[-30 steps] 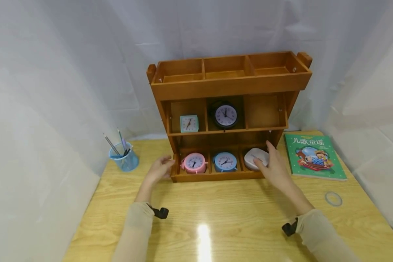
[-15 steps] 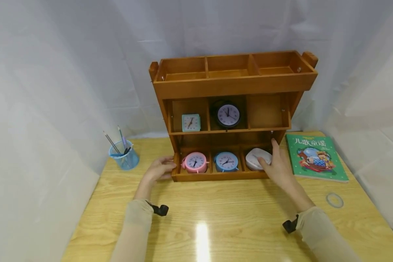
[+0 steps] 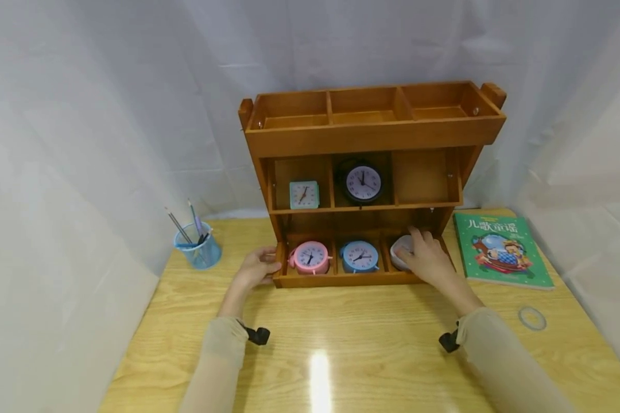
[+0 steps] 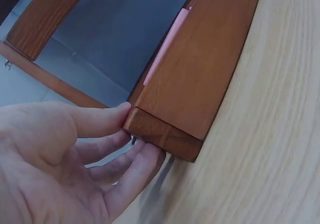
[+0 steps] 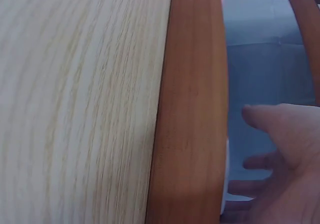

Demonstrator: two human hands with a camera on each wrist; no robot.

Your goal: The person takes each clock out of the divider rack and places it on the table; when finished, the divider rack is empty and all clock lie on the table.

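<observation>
A brown wooden shelf rack (image 3: 374,135) stands at the back of the table. At its lower left corner, my left hand (image 3: 253,268) holds the rack's end; the left wrist view shows the thumb on the upper edge and curled fingers against the side. My right hand (image 3: 430,261) lies over a white rounded clock (image 3: 402,248) in the bottom right compartment, partly hiding it. Thumb and fingers stand apart in the right wrist view. A pink alarm clock (image 3: 311,257) and a blue alarm clock (image 3: 360,257) sit in the other bottom compartments.
The middle tier holds a small mint-framed square clock (image 3: 304,195) and a black round clock (image 3: 363,182). A blue mesh pen cup (image 3: 201,252) stands left of the rack. On the right lie a green book (image 3: 503,249) and a clear ring (image 3: 532,318).
My right hand has moved left from the rack's right side onto the white clock, covering more of it. My left hand stays at the rack's lower left corner.
</observation>
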